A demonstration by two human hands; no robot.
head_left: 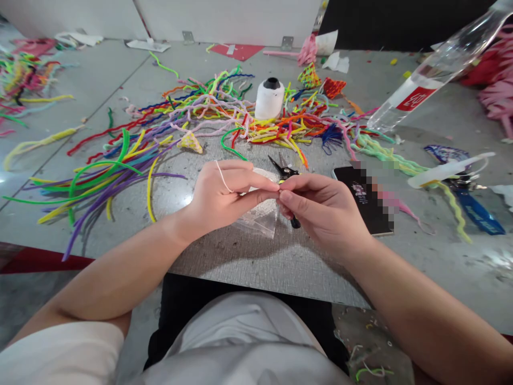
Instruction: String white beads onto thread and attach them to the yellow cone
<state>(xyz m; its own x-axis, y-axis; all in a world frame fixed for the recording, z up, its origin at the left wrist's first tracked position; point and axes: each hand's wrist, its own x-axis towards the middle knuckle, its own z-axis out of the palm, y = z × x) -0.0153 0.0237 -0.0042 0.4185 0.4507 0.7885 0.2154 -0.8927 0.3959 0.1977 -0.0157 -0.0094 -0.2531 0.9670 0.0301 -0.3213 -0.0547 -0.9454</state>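
Observation:
My left hand and my right hand meet over the table, thumb and forefinger of each pinched together at the same spot. Whatever lies between the fingertips is too small to make out. A thin white thread loops around the back of my left hand. Beneath the hands lies a clear plastic bag with small white bits in it. Black-handled pliers rest just beyond my fingers, partly hidden by my right hand. A white thread spool stands upright farther back.
Many coloured pipe cleaners spread across the table's left and middle. To the right lie a phone, a white glue stick-like tube and a blue lanyard. A tilted-looking water bottle stands behind them. Small woven cones sit among the strands.

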